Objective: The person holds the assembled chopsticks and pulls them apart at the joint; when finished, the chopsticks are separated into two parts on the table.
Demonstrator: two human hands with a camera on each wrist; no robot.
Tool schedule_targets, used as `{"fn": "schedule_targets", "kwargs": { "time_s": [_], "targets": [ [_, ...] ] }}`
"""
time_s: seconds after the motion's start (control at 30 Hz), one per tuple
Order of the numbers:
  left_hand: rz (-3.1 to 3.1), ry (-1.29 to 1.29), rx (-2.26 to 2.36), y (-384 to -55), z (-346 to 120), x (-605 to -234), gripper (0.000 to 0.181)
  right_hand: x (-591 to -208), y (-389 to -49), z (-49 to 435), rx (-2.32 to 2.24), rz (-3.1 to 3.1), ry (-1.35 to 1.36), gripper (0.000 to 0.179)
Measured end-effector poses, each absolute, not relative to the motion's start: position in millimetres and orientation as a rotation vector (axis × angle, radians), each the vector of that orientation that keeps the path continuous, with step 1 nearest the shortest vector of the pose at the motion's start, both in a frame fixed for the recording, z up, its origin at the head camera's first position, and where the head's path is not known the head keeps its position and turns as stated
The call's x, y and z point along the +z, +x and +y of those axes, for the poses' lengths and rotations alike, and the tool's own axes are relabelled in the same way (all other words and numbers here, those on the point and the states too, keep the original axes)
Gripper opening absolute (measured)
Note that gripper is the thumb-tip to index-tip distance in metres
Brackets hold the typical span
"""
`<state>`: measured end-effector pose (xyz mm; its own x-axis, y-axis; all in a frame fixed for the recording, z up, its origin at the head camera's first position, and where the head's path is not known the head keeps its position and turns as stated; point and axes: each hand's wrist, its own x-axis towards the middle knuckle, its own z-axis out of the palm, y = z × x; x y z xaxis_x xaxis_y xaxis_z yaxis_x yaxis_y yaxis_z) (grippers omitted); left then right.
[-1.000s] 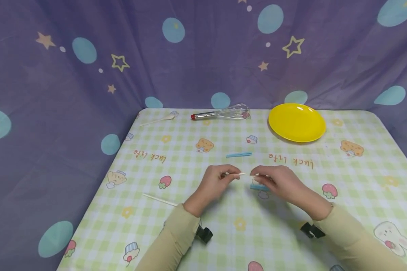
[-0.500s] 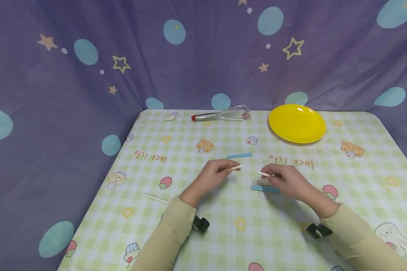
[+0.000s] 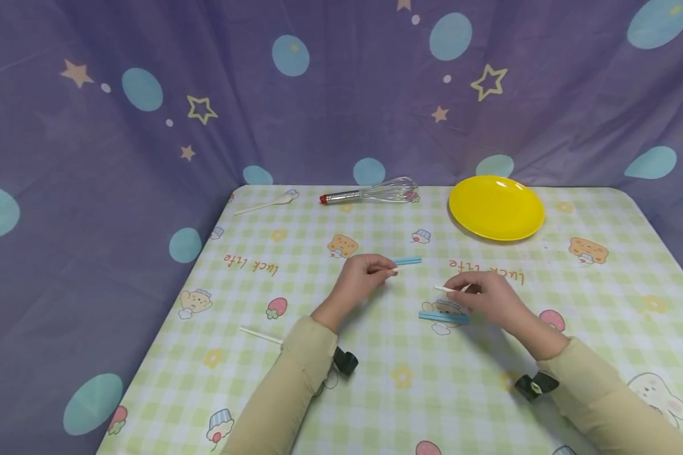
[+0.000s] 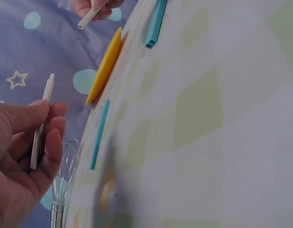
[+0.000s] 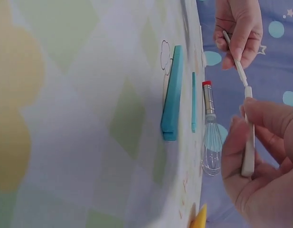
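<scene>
My left hand [image 3: 360,278] pinches a short white stick [image 4: 43,121], like half of a take-apart chopstick, between thumb and fingers. One end of it steps down to a narrow peg. Across a gap, my right hand [image 3: 484,297] pinches a second white chopstick half [image 5: 249,133]; its end looks square and hollow in the left wrist view. Both pieces are held above the table, apart from each other. Below the right hand lies a light blue stick pair [image 3: 444,317]. Another blue stick pair [image 3: 408,260] lies behind the left hand, which partly covers it.
A long white stick [image 3: 260,335] lies beside the left forearm, partly hidden by the sleeve. Along the back of the checked tablecloth [image 3: 404,417] are a white spoon [image 3: 267,204], a whisk [image 3: 370,191] and a yellow plate [image 3: 496,208]. A purple curtain [image 3: 341,95] hangs behind.
The hands, nearly tip to tip a second ago, have moved apart, each keeping its white chopstick half. The left hand has shifted back, now covering part of the rear blue pair.
</scene>
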<state>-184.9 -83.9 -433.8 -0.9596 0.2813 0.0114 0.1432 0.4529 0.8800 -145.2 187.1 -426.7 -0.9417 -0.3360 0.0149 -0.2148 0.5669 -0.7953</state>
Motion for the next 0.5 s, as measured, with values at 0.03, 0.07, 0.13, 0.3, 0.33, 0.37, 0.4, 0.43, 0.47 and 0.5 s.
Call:
{"fn": "schedule_targets", "kwargs": {
  "time_s": [0.03, 0.07, 0.13, 0.3, 0.33, 0.37, 0.4, 0.43, 0.47, 0.5],
  "targets": [
    [2.576, 0.359, 1.515, -186.8, -83.0, -434.6, 0.011, -427.7, -145.8, 187.8, -1.331, 2.653, -0.460, 0.016],
    [2.589, 0.343, 1.504, -188.6, -82.0, -435.3, 0.010, -428.7, -146.5, 188.4, -1.339, 2.652, -0.453, 0.016],
    [2.612, 0.317, 1.484, -192.0, -80.0, -437.1, 0.008, -431.4, -148.2, 189.5, -1.343, 2.644, -0.447, 0.017],
    [2.640, 0.292, 1.447, -199.9, -75.2, -442.8, 0.006, -437.9, -152.8, 191.2, -1.353, 2.564, -0.412, 0.019],
    [2.651, 0.292, 1.436, -201.3, -74.3, -443.8, 0.006, -438.7, -153.5, 191.3, -1.354, 2.549, -0.402, 0.019],
    [2.667, 0.293, 1.419, -202.6, -73.6, -444.7, 0.006, -439.3, -154.2, 191.5, -1.352, 2.540, -0.390, 0.019],
    [2.683, 0.293, 1.406, -203.8, -72.7, -445.4, 0.006, -440.0, -154.9, 191.5, -1.348, 2.534, -0.383, 0.019],
    [2.703, 0.290, 1.387, -204.9, -71.9, -445.8, 0.005, -440.5, -155.4, 191.4, -1.341, 2.533, -0.377, 0.019],
    [2.718, 0.284, 1.373, -205.9, -71.1, -446.3, 0.005, -440.8, -155.8, 191.1, -1.329, 2.536, -0.376, 0.018],
    [2.734, 0.278, 1.359, -207.0, -70.2, -446.8, 0.005, -441.1, -156.0, 190.7, -1.325, 2.536, -0.373, 0.018]
  ]
}}
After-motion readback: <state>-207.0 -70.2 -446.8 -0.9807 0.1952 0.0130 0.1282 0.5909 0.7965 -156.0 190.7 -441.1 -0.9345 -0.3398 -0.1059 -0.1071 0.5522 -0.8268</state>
